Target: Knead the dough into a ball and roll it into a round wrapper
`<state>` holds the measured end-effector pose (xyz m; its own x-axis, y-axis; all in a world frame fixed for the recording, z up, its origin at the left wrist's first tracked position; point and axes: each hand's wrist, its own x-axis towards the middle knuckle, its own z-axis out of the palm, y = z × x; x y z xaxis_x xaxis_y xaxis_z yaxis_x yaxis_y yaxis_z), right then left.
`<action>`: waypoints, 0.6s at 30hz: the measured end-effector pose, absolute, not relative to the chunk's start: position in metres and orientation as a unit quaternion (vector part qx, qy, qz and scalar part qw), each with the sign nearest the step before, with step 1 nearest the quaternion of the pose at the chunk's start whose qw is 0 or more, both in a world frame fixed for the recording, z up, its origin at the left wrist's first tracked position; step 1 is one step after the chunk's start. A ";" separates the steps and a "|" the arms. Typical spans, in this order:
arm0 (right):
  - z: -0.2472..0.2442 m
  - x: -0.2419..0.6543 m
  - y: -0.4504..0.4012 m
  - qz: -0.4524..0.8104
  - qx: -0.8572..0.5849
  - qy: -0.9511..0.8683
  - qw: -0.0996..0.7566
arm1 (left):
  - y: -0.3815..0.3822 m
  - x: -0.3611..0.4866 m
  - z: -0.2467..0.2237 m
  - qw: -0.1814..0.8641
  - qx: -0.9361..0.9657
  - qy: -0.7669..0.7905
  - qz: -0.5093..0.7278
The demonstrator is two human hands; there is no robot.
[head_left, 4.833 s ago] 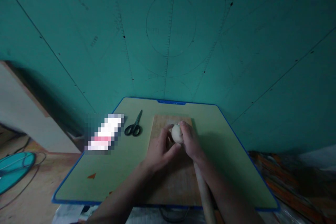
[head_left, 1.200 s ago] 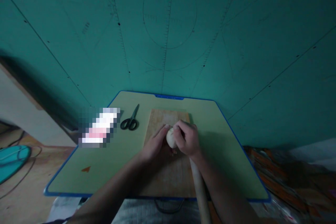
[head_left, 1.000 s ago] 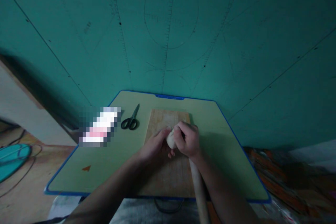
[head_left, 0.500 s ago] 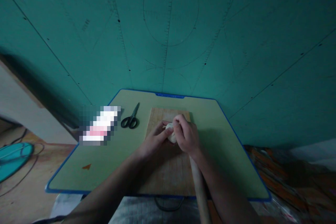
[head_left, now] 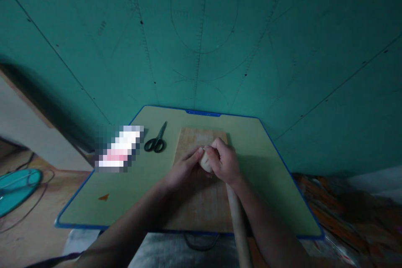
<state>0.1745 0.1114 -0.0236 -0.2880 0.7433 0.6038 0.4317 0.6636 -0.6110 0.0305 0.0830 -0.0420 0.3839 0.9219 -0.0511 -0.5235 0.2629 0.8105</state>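
A small pale lump of dough (head_left: 206, 163) is held between both hands above a wooden board (head_left: 201, 213). My left hand (head_left: 187, 168) cups its left side, with the thumb pressed near the top. Wrapped round the right side is my right hand (head_left: 224, 162), its thumb and bent fingers pinching the upper edge. The fingers under the dough are partly hidden. A pale wooden rolling pin (head_left: 238, 226) lies along the board's right edge, below my right forearm, its far end hidden by my right hand.
Black-handled scissors (head_left: 156, 141) lie left of the board on the blue-edged table (head_left: 266, 201). Further left is a pixelated bright rectangle (head_left: 121, 150). A small orange triangular scrap (head_left: 103, 197) sits near the front left. A green wall (head_left: 201, 63) stands behind the table.
My left thumb has shifted up to the dough's top edge, and more of the dough's front shows. My right fingers have moved slightly. The dough stays between both hands.
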 end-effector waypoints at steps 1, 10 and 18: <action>-0.024 0.174 0.111 0.154 -0.375 -0.788 0.464 | 0.084 0.031 -0.044 0.757 0.368 0.271 0.466; -0.020 0.171 0.110 0.058 -0.442 -0.835 0.322 | 0.087 0.028 -0.043 0.699 0.400 0.356 0.474; -0.023 0.174 0.114 0.044 -0.408 -0.839 0.357 | 0.088 0.028 -0.049 0.728 0.397 0.324 0.454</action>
<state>0.1735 0.1135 -0.0233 -0.4132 0.7158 0.5630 0.6530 0.6638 -0.3647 0.0283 0.0882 -0.0486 0.3765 0.9196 -0.1119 -0.4044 0.2718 0.8732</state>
